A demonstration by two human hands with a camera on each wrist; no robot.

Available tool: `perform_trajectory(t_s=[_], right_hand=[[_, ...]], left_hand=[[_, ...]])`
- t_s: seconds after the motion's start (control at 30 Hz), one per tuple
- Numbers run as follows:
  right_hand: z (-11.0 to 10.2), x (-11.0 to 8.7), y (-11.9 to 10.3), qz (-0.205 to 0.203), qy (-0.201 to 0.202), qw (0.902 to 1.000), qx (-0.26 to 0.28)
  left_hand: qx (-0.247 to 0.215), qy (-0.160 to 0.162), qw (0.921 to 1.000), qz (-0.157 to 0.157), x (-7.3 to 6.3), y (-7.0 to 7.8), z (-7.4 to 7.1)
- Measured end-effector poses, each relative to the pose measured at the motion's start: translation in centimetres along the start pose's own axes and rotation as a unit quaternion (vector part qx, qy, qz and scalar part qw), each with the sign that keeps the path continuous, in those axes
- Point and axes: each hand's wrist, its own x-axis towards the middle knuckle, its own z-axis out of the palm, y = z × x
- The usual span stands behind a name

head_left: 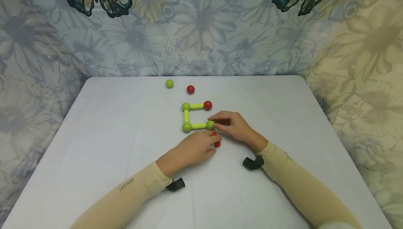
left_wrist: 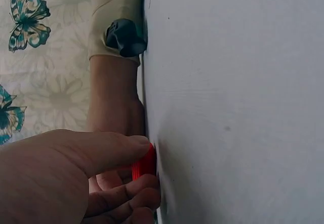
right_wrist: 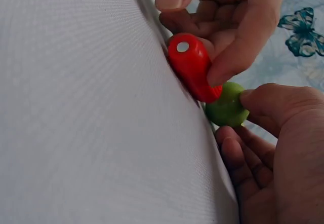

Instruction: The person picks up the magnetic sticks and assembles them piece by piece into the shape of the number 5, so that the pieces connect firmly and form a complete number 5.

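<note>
My left hand [head_left: 195,147] pinches a short red rod [head_left: 217,144], whose pale round end tip shows in the right wrist view. The rod's other end meets or nearly meets a green ball [right_wrist: 226,107]. That ball sits between thumb and fingers of my right hand [head_left: 234,127]. It ends an open three-sided shape on the table: a lower yellow-green rod [head_left: 199,126], a corner green ball [head_left: 186,127], an upright rod [head_left: 186,116], another green ball [head_left: 186,107], an upper rod [head_left: 197,106] and a red ball [head_left: 207,105].
A loose green ball [head_left: 169,83] and a loose red ball [head_left: 190,89] lie near the back edge of the white table [head_left: 94,134]. Flowered cloth [head_left: 201,29] with butterflies hangs behind. Black wrist mounts [head_left: 253,163] jut from beneath both sleeves.
</note>
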Motion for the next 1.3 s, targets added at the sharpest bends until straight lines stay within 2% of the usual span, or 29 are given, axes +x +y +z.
perform_trajectory(t_s=[0.1,0.3,0.53,0.63,0.97,1.3], right_hand=[[-0.03,0.08,-0.02,0.001,0.000,1.0000,0.000],[0.14,0.05,-0.26,0.003,0.005,1.0000,0.000],[0.40,0.03,-0.24,0.000,0.011,0.9999,0.006],[0.33,0.05,-0.27,-0.001,0.010,0.9999,0.003],[0.05,0.04,-0.26,0.004,0.002,0.9999,0.014],[0.06,0.10,-0.33,0.005,-0.001,0.9999,0.015]], left_hand=[[-0.004,0.016,0.9998,0.009,-0.11,-0.30,-0.20],[0.035,0.038,0.9983,0.027,-0.17,-0.37,0.09],[0.044,0.097,0.9943,0.010,-0.56,-0.56,0.49],[0.040,0.110,0.9931,0.005,-0.56,-0.63,0.46],[0.028,0.131,0.9910,0.007,-0.16,-0.47,0.21],[0.041,0.117,0.9922,-0.009,0.07,-0.45,0.39]])
